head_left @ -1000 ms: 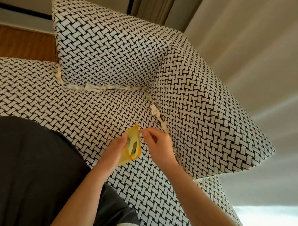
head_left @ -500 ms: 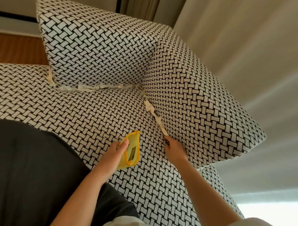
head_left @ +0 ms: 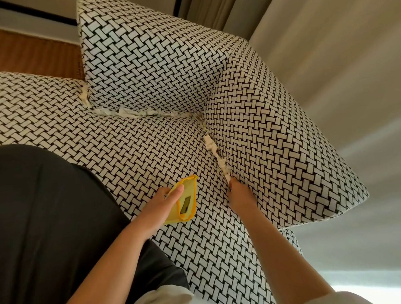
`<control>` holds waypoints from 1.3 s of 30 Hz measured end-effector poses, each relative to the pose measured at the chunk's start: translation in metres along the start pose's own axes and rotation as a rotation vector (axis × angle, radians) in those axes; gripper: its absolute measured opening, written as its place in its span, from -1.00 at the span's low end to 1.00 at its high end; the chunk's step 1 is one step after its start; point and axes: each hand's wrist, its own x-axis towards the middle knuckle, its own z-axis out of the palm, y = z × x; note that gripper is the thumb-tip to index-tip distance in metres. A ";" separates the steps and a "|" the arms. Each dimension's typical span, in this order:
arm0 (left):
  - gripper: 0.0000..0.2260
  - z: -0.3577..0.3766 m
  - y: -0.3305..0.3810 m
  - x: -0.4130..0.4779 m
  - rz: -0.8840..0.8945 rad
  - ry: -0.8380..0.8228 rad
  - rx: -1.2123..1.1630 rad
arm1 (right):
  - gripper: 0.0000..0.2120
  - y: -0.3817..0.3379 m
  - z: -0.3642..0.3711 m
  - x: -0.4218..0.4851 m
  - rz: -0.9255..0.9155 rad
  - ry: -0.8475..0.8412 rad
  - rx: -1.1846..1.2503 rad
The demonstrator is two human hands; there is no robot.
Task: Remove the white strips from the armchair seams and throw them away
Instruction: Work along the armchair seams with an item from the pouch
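Note:
The armchair [head_left: 146, 67] is covered in black-and-white woven fabric. One white strip [head_left: 214, 151] runs along the seam between the seat and the right armrest. Another white strip [head_left: 134, 112] lies in the seam under the backrest, and a short white strip [head_left: 85, 96] sits at its left corner. My right hand [head_left: 238, 193] is pushed into the right seam with its fingertips at the near end of the strip; the fingers are mostly hidden. My left hand [head_left: 162, 205] holds a small yellow pouch [head_left: 185, 201] open above the seat.
A dark garment [head_left: 49, 225] covers the near left of the seat. Beige curtains [head_left: 327, 45] hang to the right and behind the chair. A strip of wooden floor [head_left: 28, 55] shows at the upper left.
My right hand left the pouch and moved right into the armrest seam, where its fingertips now press at the strip's near end. The left hand still holds the pouch.

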 end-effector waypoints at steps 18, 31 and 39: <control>-0.44 0.001 0.014 -0.008 -0.058 -0.049 -0.118 | -0.80 -0.009 -0.021 -0.029 -0.089 0.116 0.305; -0.66 0.014 0.021 -0.029 -0.019 -0.060 -0.041 | -0.88 -0.021 -0.019 -0.097 -0.238 0.201 0.813; -0.45 0.015 0.021 -0.031 -0.011 -0.068 0.034 | -0.86 0.027 0.013 -0.035 0.105 0.068 0.400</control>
